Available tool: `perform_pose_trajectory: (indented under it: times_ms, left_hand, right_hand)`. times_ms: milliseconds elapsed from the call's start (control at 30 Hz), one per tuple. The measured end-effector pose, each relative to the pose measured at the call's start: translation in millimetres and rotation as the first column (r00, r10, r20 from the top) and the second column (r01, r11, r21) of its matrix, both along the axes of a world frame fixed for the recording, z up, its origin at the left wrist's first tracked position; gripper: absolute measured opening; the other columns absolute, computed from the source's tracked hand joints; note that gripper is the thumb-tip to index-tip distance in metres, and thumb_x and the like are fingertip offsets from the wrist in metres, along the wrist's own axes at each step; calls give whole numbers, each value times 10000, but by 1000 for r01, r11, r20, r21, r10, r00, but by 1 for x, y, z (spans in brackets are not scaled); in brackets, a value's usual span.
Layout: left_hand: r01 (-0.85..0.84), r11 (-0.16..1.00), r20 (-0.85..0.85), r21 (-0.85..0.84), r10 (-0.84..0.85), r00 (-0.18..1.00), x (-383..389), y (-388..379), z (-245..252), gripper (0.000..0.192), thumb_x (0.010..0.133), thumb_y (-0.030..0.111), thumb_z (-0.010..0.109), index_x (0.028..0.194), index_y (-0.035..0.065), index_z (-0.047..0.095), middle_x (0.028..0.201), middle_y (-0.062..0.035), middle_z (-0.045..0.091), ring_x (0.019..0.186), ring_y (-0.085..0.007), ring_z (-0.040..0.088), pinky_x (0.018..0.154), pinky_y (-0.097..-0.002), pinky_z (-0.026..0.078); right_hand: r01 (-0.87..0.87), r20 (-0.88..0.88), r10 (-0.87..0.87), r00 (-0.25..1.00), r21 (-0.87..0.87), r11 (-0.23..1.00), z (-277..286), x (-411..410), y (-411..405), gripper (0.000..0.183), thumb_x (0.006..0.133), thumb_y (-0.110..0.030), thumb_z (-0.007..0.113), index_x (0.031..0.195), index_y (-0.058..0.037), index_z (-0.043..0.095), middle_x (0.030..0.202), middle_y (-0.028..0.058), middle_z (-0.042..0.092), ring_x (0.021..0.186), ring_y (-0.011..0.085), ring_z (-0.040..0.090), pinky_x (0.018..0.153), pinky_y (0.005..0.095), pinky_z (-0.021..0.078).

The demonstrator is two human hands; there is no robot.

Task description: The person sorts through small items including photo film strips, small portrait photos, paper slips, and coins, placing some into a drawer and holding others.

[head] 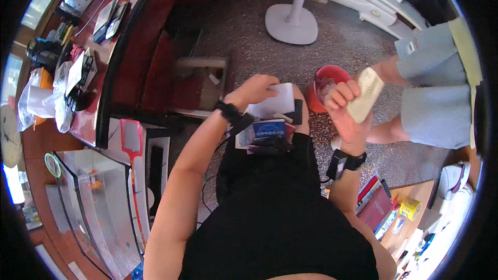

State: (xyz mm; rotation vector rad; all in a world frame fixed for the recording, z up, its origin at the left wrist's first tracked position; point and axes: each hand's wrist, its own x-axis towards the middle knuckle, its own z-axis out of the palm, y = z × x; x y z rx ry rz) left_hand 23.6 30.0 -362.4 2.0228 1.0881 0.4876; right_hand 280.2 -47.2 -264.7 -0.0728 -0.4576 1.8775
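Observation:
My left hand point(255, 91) holds the edge of a white sheet or pad of paper point(277, 101) above my lap. My right hand point(346, 109) is raised at the right with its fingers curled, gripping a pale yellow packet or folded paper point(365, 94). Below the white paper, a blue booklet point(269, 129) lies on my lap among other papers and small dark items. A black flat item point(296, 112) rests on my thigh. Just behind my right hand a red bucket point(330, 70) with clear plastic in it stands on the floor.
A person in grey shorts point(435, 112) stands close at the right. An open drawer point(200, 62) is in the dark red desk ahead left. A fish tank point(101, 202) is at lower left, a fan's base point(291, 23) ahead. A wooden table point(420, 198) bears books and a yellow can.

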Motion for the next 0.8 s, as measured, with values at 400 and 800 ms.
perform_pose_trajectory:
  times_ms: [400,800]
  left_hand:
    - [35,999,80,28,-37,996,15,-24,2,392,759,135,729,1127,37,636,1069,-183,652,973,-316,654,879,-403,487]
    - [-651,517,117,-556,824,555,-138,-42,-70,305,854,61,664,1150,28,602,978,-76,668,833,-147,648,713,-283,535]
  right_hand:
    - [102,-26,-105,994,-99,990,-8,39,20,457,675,-136,757,879,-176,349,841,-32,312,777,129,319,747,295,294]
    - [118,-86,-136,987,-189,975,-31,55,45,318,749,-61,648,860,-165,369,823,-29,324,764,133,320,739,296,275]
